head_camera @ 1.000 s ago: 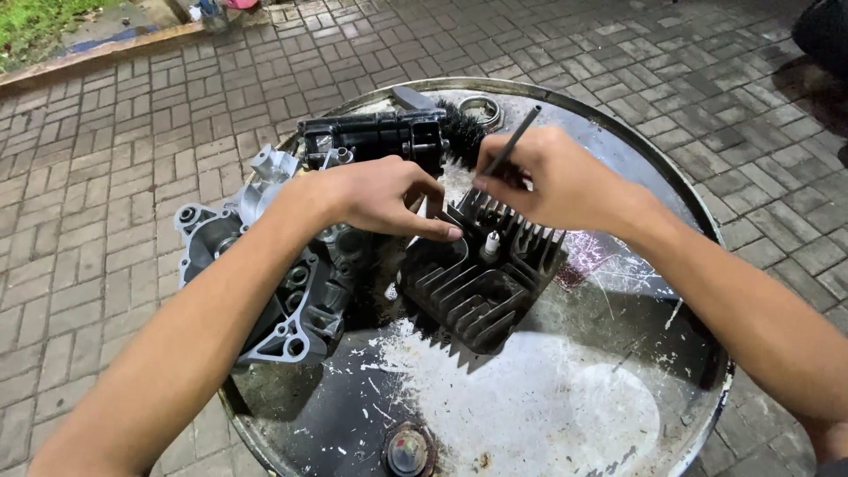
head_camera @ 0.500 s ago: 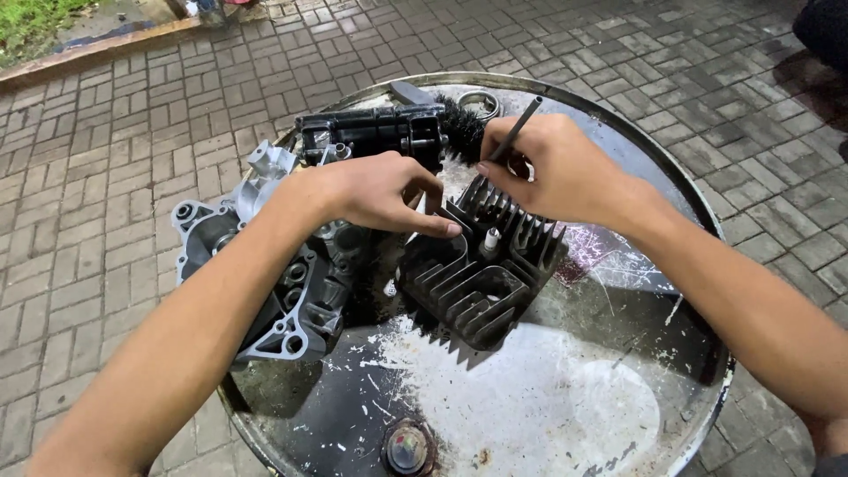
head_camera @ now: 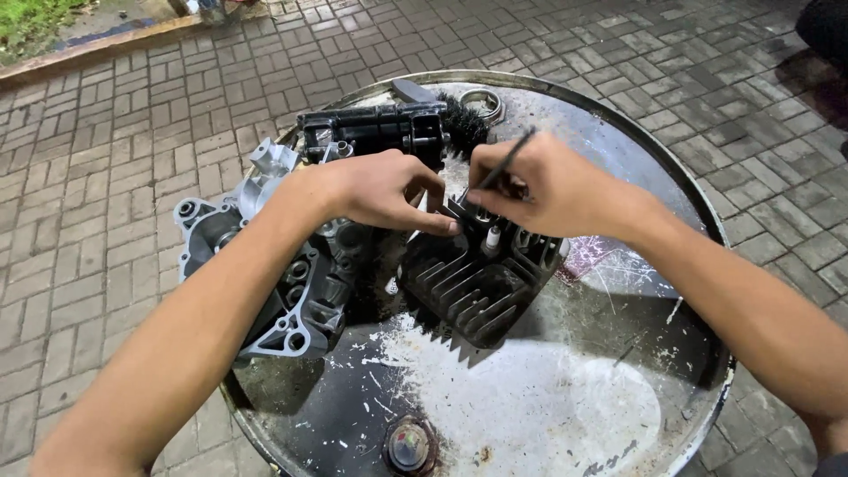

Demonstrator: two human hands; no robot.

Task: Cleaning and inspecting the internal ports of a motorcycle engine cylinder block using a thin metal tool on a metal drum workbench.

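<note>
One steel drum (head_camera: 618,115) stands on brick paving (head_camera: 106,132), and its round, paint-flecked top serves as the bench under both hands. A capped bung (head_camera: 409,446) sits in the lid on the near side of the grip, close to the rim.

One grey crankcase (head_camera: 265,265) lies under the left forearm, left of the grip, hanging partly over the drum's edge. One black finned cylinder head (head_camera: 477,283) lies just below both hands, tilted, with its fins pointing toward the near rim. One long black engine part (head_camera: 380,132) lies beyond the hands, and a black wire brush (head_camera: 461,124) sits at its right end, just beyond the right hand's knuckles. One metal ring (head_camera: 481,99) lies farther out, near the far rim.

The left hand (head_camera: 380,190) reaches in from the left. Its fingers are curled and its thumb and fingertips press on the upper edge of the cylinder head; whether they pinch anything small there cannot be told.

The right hand (head_camera: 548,190) comes in from the right, with fingers closed tight around one thin dark rod (head_camera: 505,159). The rod's upper end sticks out above the knuckles, slanting away to the right, and its lower end goes down between the two hands to the top of the cylinder head, where the tip is hidden. The two hands are nearly touching over that spot.
</note>
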